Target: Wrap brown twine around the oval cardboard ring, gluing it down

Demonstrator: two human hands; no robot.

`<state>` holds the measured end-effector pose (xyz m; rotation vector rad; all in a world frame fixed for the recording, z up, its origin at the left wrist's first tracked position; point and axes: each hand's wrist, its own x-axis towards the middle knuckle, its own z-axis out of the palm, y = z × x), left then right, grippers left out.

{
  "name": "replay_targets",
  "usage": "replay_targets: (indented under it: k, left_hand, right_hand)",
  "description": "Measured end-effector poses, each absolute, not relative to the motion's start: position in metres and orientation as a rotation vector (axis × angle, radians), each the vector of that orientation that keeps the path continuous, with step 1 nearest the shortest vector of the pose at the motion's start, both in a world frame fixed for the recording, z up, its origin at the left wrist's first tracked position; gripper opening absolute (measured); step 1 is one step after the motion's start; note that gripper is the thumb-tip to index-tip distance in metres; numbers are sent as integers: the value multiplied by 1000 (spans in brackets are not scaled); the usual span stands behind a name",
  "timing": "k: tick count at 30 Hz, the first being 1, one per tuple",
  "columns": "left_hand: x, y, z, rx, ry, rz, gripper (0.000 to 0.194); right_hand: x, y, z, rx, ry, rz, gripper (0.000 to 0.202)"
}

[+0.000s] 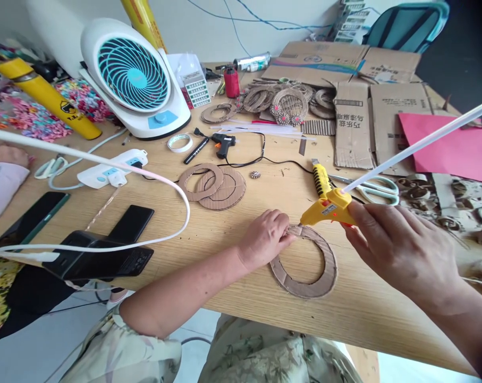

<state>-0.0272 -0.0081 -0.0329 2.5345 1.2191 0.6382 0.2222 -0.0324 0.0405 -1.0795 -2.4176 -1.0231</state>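
Note:
My left hand [265, 238] pinches the upper left edge of a brown cardboard ring [327, 266] that lies flat near the table's front edge. In my right hand [404, 250] is a yellow glue gun [329, 209], a long translucent glue stick [420, 142] rising from its back. The gun's nozzle points at the top of the ring, close to my left fingertips; whether it touches is too small to tell. A yellow cutter [321, 180] lies just behind the gun, beside scissors [378, 190] with pale handles.
Cardboard rings and a disc [235, 186] lie left of centre, behind them a black glue gun [223, 143] with its cord. A fan [135, 80], power strip [113, 167], phones and a looping white cable occupy the left. Cardboard sheets [352, 122] are at the back right. Another person's hand [7, 155] shows far left.

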Motion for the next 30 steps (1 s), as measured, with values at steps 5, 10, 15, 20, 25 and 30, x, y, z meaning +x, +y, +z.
replay_targets:
  k: [5,10,15,20,25,30]
  left_hand:
    - [-27,-8,-33,2546,1221,666,34]
    - [-27,-8,-33,2515,1224,680,34]
    - [-26,-9,-33,2493,1256,692,36]
    - [-26,-10,-32,2481,1269,701,37]
    - [-26,-9,-33,2467,1266,707,36]
    - [-26,-9,-34,2473,1274,697,37]
  right_hand:
    - [220,-32,38,-1078,-2413,-987,33]
    - [220,-35,37,-1121,-2402,-984,33]
    - [218,-36,37,-1094,-2397,-1020,34]
    - [216,-38,37,-1111,-2382,-1016,34]
    - [215,-39,38,-1120,-2398,-1016,34]
    - [215,-40,40,-1117,-2380,-1021,33]
